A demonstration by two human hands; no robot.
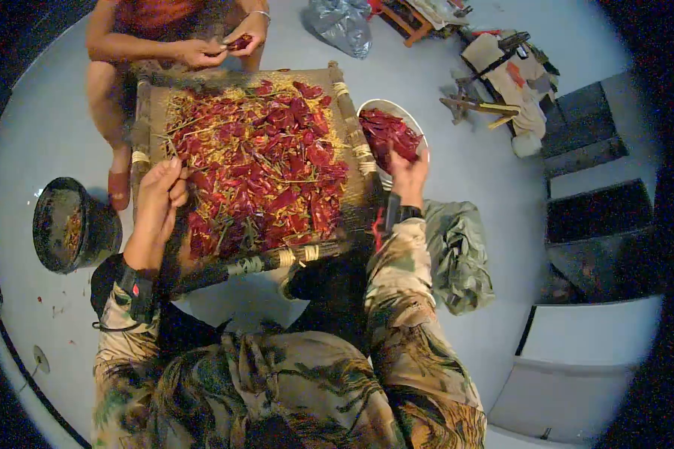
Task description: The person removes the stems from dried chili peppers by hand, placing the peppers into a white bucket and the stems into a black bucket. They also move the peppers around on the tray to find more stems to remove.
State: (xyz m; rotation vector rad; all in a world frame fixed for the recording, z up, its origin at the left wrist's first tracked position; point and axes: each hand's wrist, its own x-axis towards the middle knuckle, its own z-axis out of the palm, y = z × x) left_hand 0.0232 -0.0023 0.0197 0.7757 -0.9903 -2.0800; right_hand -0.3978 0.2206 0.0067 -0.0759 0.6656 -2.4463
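My left hand is closed in a pinch at the left edge of a low frame table with a woven top. Thin pale stalks show at its fingertips; what the pinch holds, I cannot tell. Torn dried red chilies, stems and yellow seeds cover the top. At the right, my right hand reaches over the near rim of a white bucket. Its fingers are apart, with the tips at the whole dried chilies inside.
Across the table sits another person, whose hands hold a dark red chili. On the floor at the left stands a black bucket with bits inside. A green sack lies to the right, a grey plastic bag at the back.
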